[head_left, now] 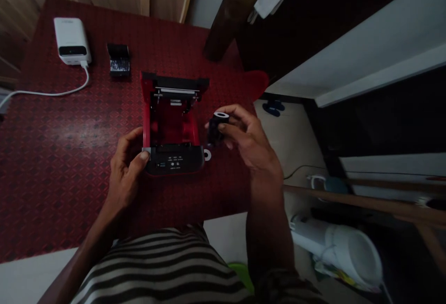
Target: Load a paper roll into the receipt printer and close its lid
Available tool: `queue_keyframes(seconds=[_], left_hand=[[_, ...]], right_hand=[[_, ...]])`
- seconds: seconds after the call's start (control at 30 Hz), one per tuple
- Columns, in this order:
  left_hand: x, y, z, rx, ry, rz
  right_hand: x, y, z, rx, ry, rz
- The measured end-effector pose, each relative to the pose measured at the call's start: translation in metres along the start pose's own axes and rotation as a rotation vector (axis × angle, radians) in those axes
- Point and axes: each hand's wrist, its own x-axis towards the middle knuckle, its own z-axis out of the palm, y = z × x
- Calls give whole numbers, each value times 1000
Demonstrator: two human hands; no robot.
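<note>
A small red and black printer stands on the table with its lid raised. Its red inner bay is exposed and looks bare. My left hand grips the printer's front left corner, thumb on the top edge and fingers along the side. To the right of the printer, my right hand pinches a small black roll with a white ring-shaped end, clear of the bay. A white ring shows against the printer's front right corner; what it belongs to is unclear.
A white power bank with a plugged-in cable lies at the back left of the red patterned table. Near it is a partly unrolled black roll. A tall dark bottle with a green cap stands at the back right.
</note>
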Motion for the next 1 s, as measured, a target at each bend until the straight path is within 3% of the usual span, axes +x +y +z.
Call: queue_keyframes(seconds=[0.1,0.23,0.4,0.63,1.0], left_hand=[[1,0,0,20,0,22],[3,-2,0,93,27,78],[4,-3,1,107,22,58],[4,-2,0,100,11,67],[4,3,1,86,9,65]], right_hand=[[11,29,-3,74,66,30],[25,42,4,24,147,54],[44,52,10,-198,219,-100],[50,79,14,-438,56,-242],[56,92,20,-524,-16,-252]])
